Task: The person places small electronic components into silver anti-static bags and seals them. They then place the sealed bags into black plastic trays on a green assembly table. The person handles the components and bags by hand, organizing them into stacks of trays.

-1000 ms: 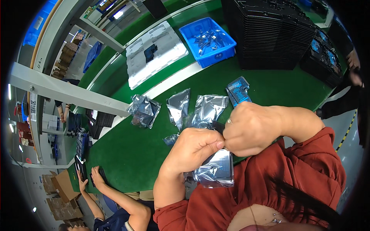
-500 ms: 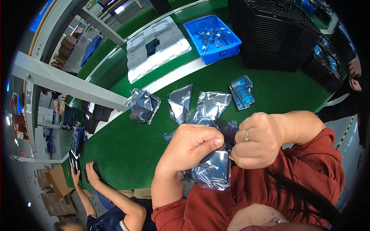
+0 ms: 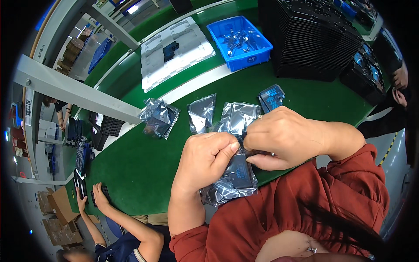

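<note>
A shiny, see-through silver antistatic bag is between my hands near the table's front edge. Inside it shows a dark flat battery-like module with blue print. My left hand is closed, thumb and fingers pinching the bag's upper part. My right hand, wearing a ring, is closed too, its curled fingers and thumb at the bag's top right; the exact grip is partly hidden. Just beyond lie another silver bag, a smaller folded bag and a crumpled bag. Bare blue-printed modules lie beyond my right hand.
At the back stand a blue bin holding small shiny pieces, a white moulded tray with one dark module, and a tall stack of black trays. A grey post crosses the left. A co-worker's hands handle dark parts at lower left.
My right hand has moved left and up, turning from a fist beside the bag to over its top. The left hand shifted slightly left. More of the module shows through the bag.
</note>
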Demonstrator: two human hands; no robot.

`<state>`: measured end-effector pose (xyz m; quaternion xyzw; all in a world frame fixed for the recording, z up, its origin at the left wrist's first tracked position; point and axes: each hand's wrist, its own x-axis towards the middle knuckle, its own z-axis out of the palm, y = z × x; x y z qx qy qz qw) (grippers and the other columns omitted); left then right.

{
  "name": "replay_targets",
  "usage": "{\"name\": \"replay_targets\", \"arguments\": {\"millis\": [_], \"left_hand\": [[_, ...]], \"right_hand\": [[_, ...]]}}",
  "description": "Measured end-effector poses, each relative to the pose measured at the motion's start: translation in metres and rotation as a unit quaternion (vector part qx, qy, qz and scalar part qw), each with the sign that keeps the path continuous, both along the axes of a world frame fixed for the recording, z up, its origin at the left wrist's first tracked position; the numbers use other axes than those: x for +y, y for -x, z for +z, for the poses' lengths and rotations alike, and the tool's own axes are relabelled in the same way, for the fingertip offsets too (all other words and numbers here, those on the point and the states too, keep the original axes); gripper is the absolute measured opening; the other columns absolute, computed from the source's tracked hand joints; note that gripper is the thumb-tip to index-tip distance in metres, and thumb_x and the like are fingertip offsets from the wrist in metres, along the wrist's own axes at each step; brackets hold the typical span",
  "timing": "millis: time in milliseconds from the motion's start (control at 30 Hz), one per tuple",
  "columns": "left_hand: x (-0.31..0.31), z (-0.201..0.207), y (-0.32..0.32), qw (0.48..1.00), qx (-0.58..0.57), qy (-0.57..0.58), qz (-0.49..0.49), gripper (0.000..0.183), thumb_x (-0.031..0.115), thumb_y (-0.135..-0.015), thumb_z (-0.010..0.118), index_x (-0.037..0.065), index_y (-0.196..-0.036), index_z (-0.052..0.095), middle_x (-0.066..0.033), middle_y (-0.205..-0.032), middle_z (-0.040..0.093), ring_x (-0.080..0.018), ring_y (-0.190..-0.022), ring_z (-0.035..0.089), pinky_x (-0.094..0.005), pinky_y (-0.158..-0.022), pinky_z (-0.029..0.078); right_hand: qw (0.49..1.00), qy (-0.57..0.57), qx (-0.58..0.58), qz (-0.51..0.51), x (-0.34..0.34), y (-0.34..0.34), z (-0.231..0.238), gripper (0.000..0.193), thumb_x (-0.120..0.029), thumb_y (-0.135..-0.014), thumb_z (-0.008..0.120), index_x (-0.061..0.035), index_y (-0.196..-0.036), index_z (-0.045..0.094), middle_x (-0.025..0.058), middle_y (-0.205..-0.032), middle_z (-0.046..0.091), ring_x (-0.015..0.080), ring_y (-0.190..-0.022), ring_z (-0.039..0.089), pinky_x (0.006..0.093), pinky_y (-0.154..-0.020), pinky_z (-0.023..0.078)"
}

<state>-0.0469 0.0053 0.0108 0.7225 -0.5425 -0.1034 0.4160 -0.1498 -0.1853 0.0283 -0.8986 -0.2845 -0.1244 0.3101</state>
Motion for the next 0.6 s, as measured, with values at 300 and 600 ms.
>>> {"name": "replay_targets", "arguments": {"millis": [300,600], "left_hand": [[-0.004,0.002,0.009,0.999,-0.020,-0.005,-0.041,0.009,0.010,-0.082,0.060,0.004,-0.076,0.063,-0.0123,-0.063,0.059,-0.0305,-0.057,0.059,-0.0368,-0.053,0.047],[0.015,-0.006,-0.024,0.987,0.028,0.078,0.136,0.015,0.009,-0.087,0.058,0.002,-0.075,0.062,-0.0048,-0.063,0.059,-0.0161,-0.052,0.054,-0.0283,-0.050,0.043]], "right_hand": [[0.991,-0.051,0.002,0.123,-0.009,-0.013,-0.020,0.026,-0.016,-0.077,0.065,-0.0020,-0.060,0.052,0.0111,-0.058,0.055,0.0321,-0.054,0.054,0.0411,-0.050,0.043],[0.954,0.009,-0.260,0.151,0.008,0.020,-0.019,0.023,-0.015,-0.061,0.058,-0.0123,-0.054,0.036,-0.0008,-0.054,0.033,0.0103,-0.040,0.037,0.0282,-0.034,0.027]]}}
